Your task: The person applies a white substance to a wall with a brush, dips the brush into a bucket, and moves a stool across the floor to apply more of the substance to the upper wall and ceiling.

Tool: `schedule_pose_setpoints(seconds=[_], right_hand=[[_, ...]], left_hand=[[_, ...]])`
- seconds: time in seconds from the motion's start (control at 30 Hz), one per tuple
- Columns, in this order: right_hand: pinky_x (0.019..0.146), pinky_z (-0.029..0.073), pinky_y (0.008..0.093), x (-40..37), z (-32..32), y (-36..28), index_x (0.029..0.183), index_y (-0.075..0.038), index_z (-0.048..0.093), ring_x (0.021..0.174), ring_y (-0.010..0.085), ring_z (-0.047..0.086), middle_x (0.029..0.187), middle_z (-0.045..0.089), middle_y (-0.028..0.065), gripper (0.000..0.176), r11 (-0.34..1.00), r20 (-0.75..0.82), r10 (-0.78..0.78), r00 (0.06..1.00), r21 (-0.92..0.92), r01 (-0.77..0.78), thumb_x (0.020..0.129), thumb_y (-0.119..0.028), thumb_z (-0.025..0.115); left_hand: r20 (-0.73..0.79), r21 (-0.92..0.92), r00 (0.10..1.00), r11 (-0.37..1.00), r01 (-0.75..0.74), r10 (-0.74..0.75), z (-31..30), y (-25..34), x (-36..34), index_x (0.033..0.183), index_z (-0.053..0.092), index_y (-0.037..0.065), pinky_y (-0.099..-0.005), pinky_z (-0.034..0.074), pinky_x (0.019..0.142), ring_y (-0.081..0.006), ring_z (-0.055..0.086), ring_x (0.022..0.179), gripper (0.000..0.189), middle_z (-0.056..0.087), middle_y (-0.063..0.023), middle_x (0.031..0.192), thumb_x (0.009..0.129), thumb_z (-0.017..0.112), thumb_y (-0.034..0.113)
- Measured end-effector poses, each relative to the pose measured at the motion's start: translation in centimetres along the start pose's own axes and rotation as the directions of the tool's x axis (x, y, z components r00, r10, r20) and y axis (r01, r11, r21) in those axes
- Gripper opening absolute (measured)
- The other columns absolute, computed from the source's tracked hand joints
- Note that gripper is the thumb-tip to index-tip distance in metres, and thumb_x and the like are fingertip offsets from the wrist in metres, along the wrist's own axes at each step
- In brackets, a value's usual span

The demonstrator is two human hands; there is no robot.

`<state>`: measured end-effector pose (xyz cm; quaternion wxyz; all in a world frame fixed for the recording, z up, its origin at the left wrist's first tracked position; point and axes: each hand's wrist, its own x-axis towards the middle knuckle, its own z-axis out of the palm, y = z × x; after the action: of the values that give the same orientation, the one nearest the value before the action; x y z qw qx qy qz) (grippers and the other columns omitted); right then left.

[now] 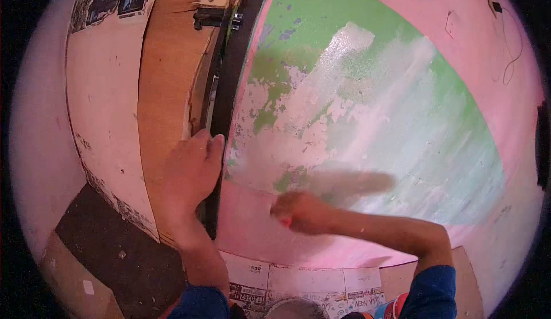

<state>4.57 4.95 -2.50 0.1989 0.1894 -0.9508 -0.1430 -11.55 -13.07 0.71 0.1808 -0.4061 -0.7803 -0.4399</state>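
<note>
Fingers (pixel 217 142) of our left hand (pixel 192 172) lie straight and together, gripping nothing, pressed flat on the edge of the plywood door (pixel 166 89), a smooth brown sheet beside a dark gap. Our left forearm rises nearly upright from the bottom, wrist bent slightly back. Our right hand (pixel 301 211) is curled shut round the near end of a long pale tool (pixel 350 182), too blurred for us to tell brush from blade. It lies against the lower part of the wall (pixel 367 101), just right of the gap. That wall is pink, with a flaking green patch and rough, chalky white streaks. Our right forearm comes in level from the right, elbow bent, blue sleeve pushed up. Printed newspaper sheets (pixel 298 287) lie at the wall's foot.
</note>
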Motion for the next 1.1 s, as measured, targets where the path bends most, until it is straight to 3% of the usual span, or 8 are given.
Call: schedule_pose_setpoints(seconds=[0.13, 0.2, 0.4, 0.47, 0.6, 0.73, 0.9, 1.1], right_hand=[[0.049, 0.041, 0.0297, 5.9, -12.2, 7.7, 0.066, -0.002, 0.052, 0.055, 0.0147, 0.053, 0.057, 0.049, 0.0108, 0.010, 0.882, -0.507, 0.467, 0.725, 0.214, -0.419, 0.070, -0.010, 0.055], [0.050, 0.043, 0.0306, 8.6, -20.1, 8.7, 0.072, -0.004, 0.054, 0.055, 0.0205, 0.054, 0.061, 0.054, 0.0111, 0.006, 0.920, -0.737, 0.021, 0.676, -0.250, -0.301, 0.068, -0.008, 0.057], [0.073, 0.043, 0.0393, 4.3, -4.7, 4.7, 0.082, -0.007, 0.056, 0.081, 0.0282, 0.054, 0.084, 0.056, 0.0119, 0.013, 0.620, -0.255, -0.135, 0.957, -0.775, -0.119, 0.075, -0.012, 0.047], [0.068, 0.043, 0.0430, 2.2, 1.4, -2.0, 0.080, -0.005, 0.052, 0.077, 0.0279, 0.054, 0.079, 0.054, 0.0162, 0.009, 0.994, 0.216, -0.038, 0.976, -0.096, 0.060, 0.074, -0.010, 0.049], [0.052, 0.039, 0.0379, 3.7, -2.9, 6.3, 0.074, -0.003, 0.050, 0.057, 0.0260, 0.050, 0.060, 0.050, 0.0134, 0.008, 0.903, -0.174, 0.374, 0.911, 0.290, -0.315, 0.071, -0.010, 0.052], [0.051, 0.040, 0.0317, 10.6, -19.5, 8.2, 0.069, -0.005, 0.052, 0.056, 0.0172, 0.051, 0.061, 0.054, 0.0073, 0.015, 0.961, -0.738, 0.117, 0.664, -0.085, -0.264, 0.064, -0.012, 0.064], [0.076, 0.041, 0.0379, 7.8, -7.7, 7.9, 0.081, -0.009, 0.056, 0.080, 0.0285, 0.053, 0.083, 0.056, 0.0105, 0.014, 0.637, -0.287, -0.111, 0.952, -0.755, -0.154, 0.068, -0.007, 0.053], [0.069, 0.042, 0.0417, 4.7, 1.3, 1.5, 0.075, -0.006, 0.056, 0.076, 0.0273, 0.053, 0.073, 0.054, 0.0155, 0.007, 0.945, 0.050, 0.105, 0.993, 0.306, -0.115, 0.072, -0.009, 0.051]], left_hand=[[-0.035, -0.077, 0.995, 0.993, 0.091, -0.093, -1.0, -0.1, 0.1, 0.075, 0.049, 0.001, -0.0499, 0.038, 0.062, -0.0410, 0.052, 0.072, 0.030, 0.055, -0.0231, 0.074, 0.086, 0.039, 0.027], [-0.038, -0.096, 0.995, 0.991, 0.088, -0.092, -1.0, 0.1, 0.1, 0.075, 0.048, 0.001, -0.0502, 0.038, 0.062, -0.0415, 0.052, 0.073, 0.030, 0.054, -0.0235, 0.074, 0.086, 0.039, 0.027], [0.016, -0.048, 0.991, 0.989, 0.136, -0.136, -1.1, 0.3, 0.1, 0.084, 0.050, -0.001, -0.0455, 0.037, 0.069, -0.0392, 0.052, 0.079, 0.035, 0.055, -0.0210, 0.081, 0.087, 0.038, 0.032], [-0.001, -0.025, 0.990, 0.990, 0.142, -0.142, -1.2, 0.2, 0.1, 0.083, 0.049, -0.001, -0.0462, 0.037, 0.068, -0.0394, 0.051, 0.079, 0.035, 0.055, -0.0211, 0.080, 0.087, 0.037, 0.032], [-0.002, -0.058, 0.995, 0.993, 0.099, -0.099, 0.3, -1.4, 1.0, 0.079, 0.050, -0.001, -0.0493, 0.039, 0.066, -0.0411, 0.052, 0.077, 0.033, 0.055, -0.0237, 0.079, 0.086, 0.037, 0.028], [0.070, -0.059, 0.992, 0.992, 0.112, -0.108, 1.5, -1.2, 1.4, 0.081, 0.050, -0.001, -0.0489, 0.040, 0.068, -0.0407, 0.052, 0.078, 0.033, 0.055, -0.0235, 0.080, 0.086, 0.036, 0.029], [0.013, -0.030, 0.994, 0.994, 0.106, -0.106, 1.2, -2.0, 1.4, 0.083, 0.050, -0.001, -0.0483, 0.040, 0.069, -0.0400, 0.052, 0.080, 0.033, 0.055, -0.0236, 0.082, 0.086, 0.035, 0.028], [0.046, -0.053, 0.989, 0.989, 0.140, -0.138, -0.6, -1.4, 1.1, 0.093, 0.051, 0.001, -0.0452, 0.039, 0.073, -0.0402, 0.051, 0.086, 0.037, 0.055, -0.0231, 0.088, 0.087, 0.036, 0.033]])
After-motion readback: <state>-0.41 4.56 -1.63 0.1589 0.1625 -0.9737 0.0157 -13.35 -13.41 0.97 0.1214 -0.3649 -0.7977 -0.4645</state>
